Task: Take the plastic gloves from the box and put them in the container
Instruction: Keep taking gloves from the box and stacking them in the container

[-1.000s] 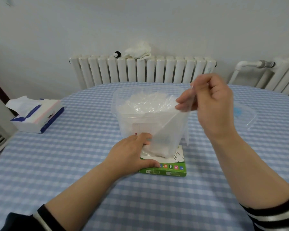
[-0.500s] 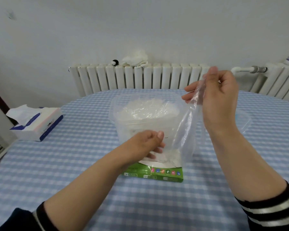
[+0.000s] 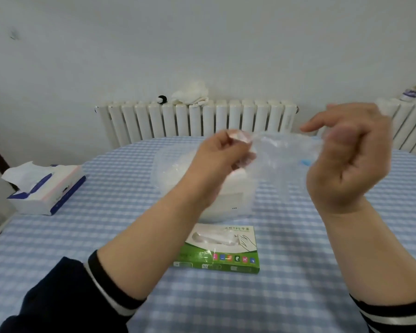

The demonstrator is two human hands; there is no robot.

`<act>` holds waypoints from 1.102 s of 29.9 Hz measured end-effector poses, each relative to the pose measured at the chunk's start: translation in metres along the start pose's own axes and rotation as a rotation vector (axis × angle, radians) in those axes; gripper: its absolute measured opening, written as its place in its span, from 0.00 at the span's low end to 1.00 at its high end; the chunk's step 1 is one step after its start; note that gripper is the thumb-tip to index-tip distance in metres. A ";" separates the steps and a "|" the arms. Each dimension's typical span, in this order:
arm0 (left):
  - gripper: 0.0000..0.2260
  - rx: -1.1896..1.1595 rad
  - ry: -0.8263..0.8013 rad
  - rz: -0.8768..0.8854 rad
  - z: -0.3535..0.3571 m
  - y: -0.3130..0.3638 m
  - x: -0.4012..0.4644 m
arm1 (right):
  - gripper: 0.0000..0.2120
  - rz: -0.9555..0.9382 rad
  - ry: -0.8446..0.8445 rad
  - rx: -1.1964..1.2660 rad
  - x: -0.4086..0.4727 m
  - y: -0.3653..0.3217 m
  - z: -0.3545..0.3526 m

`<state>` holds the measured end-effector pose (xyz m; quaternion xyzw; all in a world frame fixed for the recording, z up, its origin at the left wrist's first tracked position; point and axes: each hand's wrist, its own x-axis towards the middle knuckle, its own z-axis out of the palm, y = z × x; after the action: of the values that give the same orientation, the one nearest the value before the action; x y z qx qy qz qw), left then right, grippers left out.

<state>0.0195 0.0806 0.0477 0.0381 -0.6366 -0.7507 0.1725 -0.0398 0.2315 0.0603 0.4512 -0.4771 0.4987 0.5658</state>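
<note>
Blue-and-white checked cloth covers the round surface [image 3: 298,296] under both forearms. Nearest, below and just nearer than the fingers, lies one green-and-white glove box [image 3: 222,248], flat, its top opening showing clear film; half a second ago the left hand hovered low over it, and a second ago that hand pressed on it. Now the left hand [image 3: 216,162] has risen off the box to the height of the right hand [image 3: 348,162], and one plastic glove [image 3: 283,150] is stretched between them above the container. The left fingers [image 3: 238,138] pinch the glove's left end; the right fingers [image 3: 339,138] are curled around its right end, the index finger pointing left, though blur hides the exact grip. Earlier the glove hung down from the right hand alone. Beneath and just beyond the fingers stands one clear container [image 3: 168,174], holding a white heap of gloves. Well to the left of the left fingers sits one tissue box [image 3: 46,188]. Farthest off, two white radiators stand along the wall: a long radiator [image 3: 197,121] with a white cloth [image 3: 190,94] on top behind the fingers, and a corner radiator [image 3: 408,126] at the right.
</note>
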 end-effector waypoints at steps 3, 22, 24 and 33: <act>0.04 0.209 0.190 0.109 -0.022 0.016 0.023 | 0.08 -0.077 -0.246 -0.353 -0.008 0.015 0.007; 0.22 1.692 0.273 -0.060 -0.111 -0.022 0.055 | 0.31 0.753 -1.966 -0.099 -0.046 0.029 0.132; 0.16 1.696 0.257 0.088 -0.106 -0.020 0.051 | 0.31 0.822 -2.021 -0.051 -0.050 0.036 0.137; 0.16 1.595 -0.110 -0.213 -0.094 -0.020 0.044 | 0.15 0.867 -1.531 -0.061 -0.056 0.049 0.120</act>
<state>0.0000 -0.0187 0.0180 0.1732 -0.9813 -0.0834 -0.0107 -0.1019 0.1101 0.0228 0.4256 -0.8677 0.2173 -0.1366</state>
